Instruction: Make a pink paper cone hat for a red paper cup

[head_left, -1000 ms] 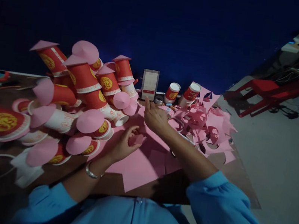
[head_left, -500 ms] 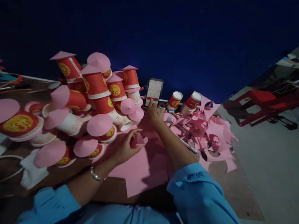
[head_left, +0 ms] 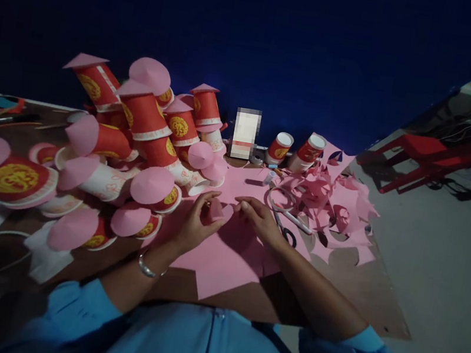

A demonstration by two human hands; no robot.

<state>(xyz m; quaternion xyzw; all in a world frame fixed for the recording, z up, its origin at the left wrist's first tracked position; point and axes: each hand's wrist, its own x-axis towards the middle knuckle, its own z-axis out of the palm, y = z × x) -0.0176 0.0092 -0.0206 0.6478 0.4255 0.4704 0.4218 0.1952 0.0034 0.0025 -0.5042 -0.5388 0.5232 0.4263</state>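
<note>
My left hand (head_left: 198,224) is curled around a small rolled piece of pink paper (head_left: 221,212), above the pink sheets (head_left: 226,258) on the table. Just right of that piece is my right hand (head_left: 259,221), fingers bunched in a pinch; anything between the fingertips is too small to make out. Scissors (head_left: 290,236) with dark handles lie beyond the right hand, partly under a white looped cord (head_left: 282,198) and a white rod. A glue stick (head_left: 269,177) is farther back.
Red and white paper cups (head_left: 146,117) with pink paper cones are piled on the left. Cut pink scraps (head_left: 337,210) heap up on the right. Two cup stacks (head_left: 279,149) and a phone (head_left: 245,136) stand at the back. A red chair (head_left: 413,154) is beyond the table.
My right hand has come back from the phone screen to beside the pink piece in my left hand. The scissors now show. The view has shifted slightly.
</note>
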